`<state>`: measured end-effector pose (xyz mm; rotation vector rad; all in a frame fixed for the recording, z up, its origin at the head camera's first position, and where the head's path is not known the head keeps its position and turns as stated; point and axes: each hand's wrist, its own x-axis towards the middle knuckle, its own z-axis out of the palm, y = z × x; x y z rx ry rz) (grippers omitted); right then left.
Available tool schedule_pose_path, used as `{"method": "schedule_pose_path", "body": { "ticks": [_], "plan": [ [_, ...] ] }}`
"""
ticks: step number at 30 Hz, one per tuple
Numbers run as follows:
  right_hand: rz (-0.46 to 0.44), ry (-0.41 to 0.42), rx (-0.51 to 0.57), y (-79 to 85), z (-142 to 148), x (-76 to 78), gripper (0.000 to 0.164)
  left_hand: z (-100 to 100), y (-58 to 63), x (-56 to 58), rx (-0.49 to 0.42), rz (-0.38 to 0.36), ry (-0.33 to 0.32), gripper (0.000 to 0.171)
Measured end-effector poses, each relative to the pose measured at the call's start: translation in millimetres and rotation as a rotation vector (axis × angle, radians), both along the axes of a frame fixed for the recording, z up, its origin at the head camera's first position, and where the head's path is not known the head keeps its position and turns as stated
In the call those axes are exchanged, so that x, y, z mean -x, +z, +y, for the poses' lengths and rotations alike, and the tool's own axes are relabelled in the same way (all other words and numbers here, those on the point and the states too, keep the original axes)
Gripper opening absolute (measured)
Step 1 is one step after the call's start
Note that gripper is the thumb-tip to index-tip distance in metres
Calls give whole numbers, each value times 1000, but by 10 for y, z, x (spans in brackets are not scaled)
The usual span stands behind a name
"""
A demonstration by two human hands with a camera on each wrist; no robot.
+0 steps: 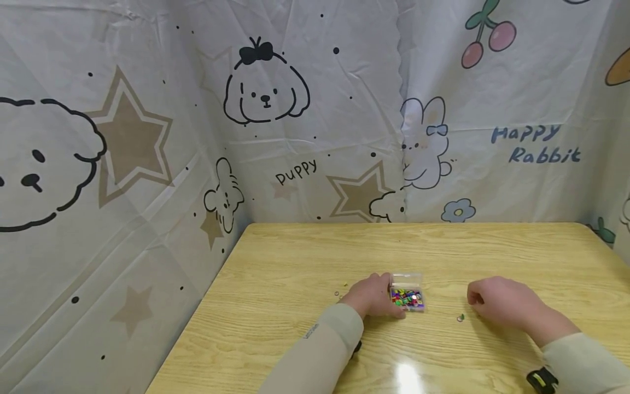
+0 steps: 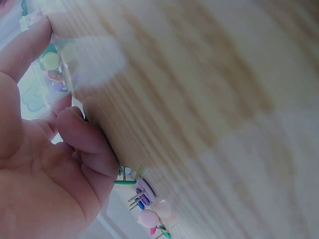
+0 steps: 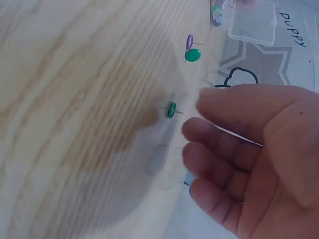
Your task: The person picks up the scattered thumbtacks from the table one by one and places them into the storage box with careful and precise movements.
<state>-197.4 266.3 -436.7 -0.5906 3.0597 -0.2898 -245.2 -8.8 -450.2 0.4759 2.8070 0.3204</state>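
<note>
My left hand [image 1: 371, 295] grips the left side of a small clear plastic box [image 1: 407, 307] of multicoloured thumbtacks [image 1: 406, 298], its thumb at the near edge. The box's clear lid [image 1: 406, 279] stands open toward the back. Over the table to the right hovers my right hand [image 1: 507, 302], fingers loosely bent. In the right wrist view, a green thumbtack [image 3: 171, 110] lies on its side just off the thumb and fingertips, with a gap between. Another green thumbtack [image 3: 193, 55] and a purple thumbtack [image 3: 190, 42] lie farther toward the box.
Several loose thumbtacks, among them a pink one [image 2: 148, 218] and a green one [image 2: 124, 182], lie beside the left hand. The wooden table [image 1: 305, 246] meets a printed curtain [image 1: 320, 109] at the back and left.
</note>
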Motion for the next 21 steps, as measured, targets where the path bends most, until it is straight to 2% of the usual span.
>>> {"method": "schedule_pose_path", "body": {
  "ticks": [7,21],
  "plan": [
    [-40,-18,-11,-55,45,-32,22,7,-18,3,7,8,-5,56],
    [39,-13,-20,-111,74,-17,26,16,-12,7,2,11,1,55]
  ]
}}
